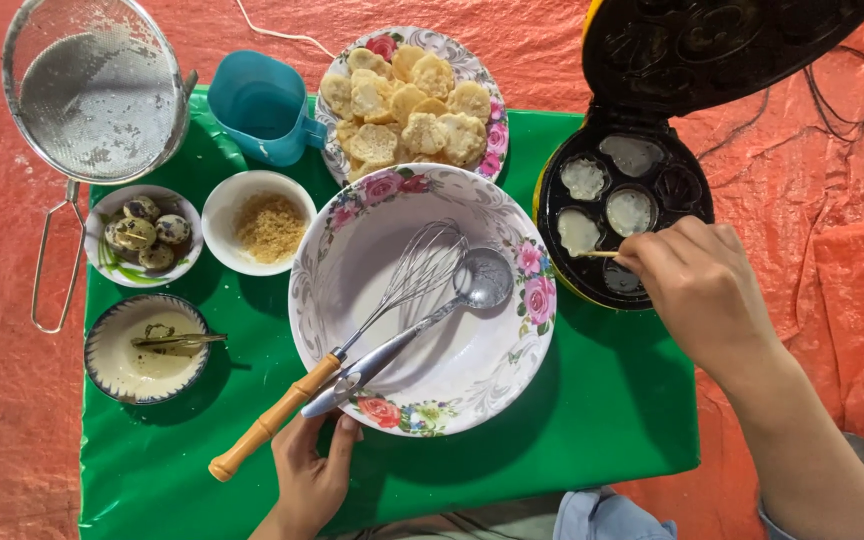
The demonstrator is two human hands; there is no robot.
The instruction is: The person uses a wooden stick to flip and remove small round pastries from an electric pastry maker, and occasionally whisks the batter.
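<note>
Up in the upper left of the frame a wire sieve (97, 90) rests half on the green surface (592, 400). Below it sits a small bowl of speckled eggs (142, 235), and lower still a blue-rimmed bowl (145, 348) with pale batter and what may be tongs lying across it, though the view is too small to be sure. Next come a white bowl of crumbs (259, 222) and a blue jug (262, 105). At the lower middle, the left hand (312, 478) grips the rim of a large flowered bowl (422, 300), fingers curled around its near edge; a whisk (352, 340) and a metal ladle (422, 322) lie inside. Above it stands a plate of small golden cakes (412, 100). At right, the right hand (697, 285) is closed on a thin wooden stick (600, 254), its tip at a batter-filled cup of the open black cake maker (622, 205).
</note>
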